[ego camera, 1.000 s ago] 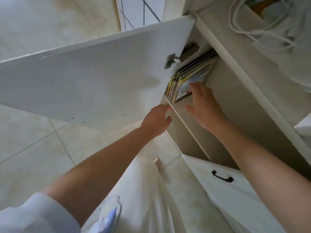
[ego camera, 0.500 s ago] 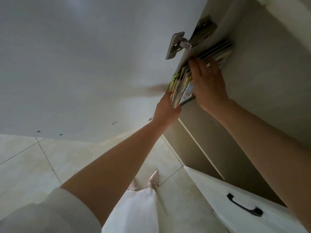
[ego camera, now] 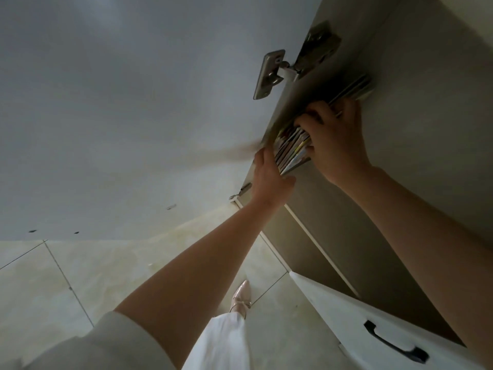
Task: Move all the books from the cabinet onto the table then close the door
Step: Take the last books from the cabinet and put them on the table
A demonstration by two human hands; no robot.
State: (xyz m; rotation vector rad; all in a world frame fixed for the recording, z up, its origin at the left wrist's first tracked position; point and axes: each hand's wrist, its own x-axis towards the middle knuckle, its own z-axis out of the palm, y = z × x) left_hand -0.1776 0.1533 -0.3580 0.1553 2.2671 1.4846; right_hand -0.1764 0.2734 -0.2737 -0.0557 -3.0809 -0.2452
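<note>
The wide white cabinet door fills the left of my view, swung open, its upper and left edges cut off by the frame. A brushed-metal hinge joins it to the grey cabinet side panel, and a second, smaller hinge shows lower down, partly behind my wrist.

My left hand reaches up along the near edge of that panel; its fingers slip behind the panel, so I cannot tell whether they hold anything or only press against the stack.

The row of thin, colourful books stands on edge inside the cabinet, on the shelf, against the panel. Only the lower corners and a strip of top edges show — the covers are blurred and nothing printed on them can be read.

My right hand lies over the books from the right, fingers curled over their upper edges and thumb at the front corner, gripping the stack.

At lower right a white drawer front with a black handle runs out of frame, and below me a pale pointed shoe stands on the beige tiled floor.
</note>
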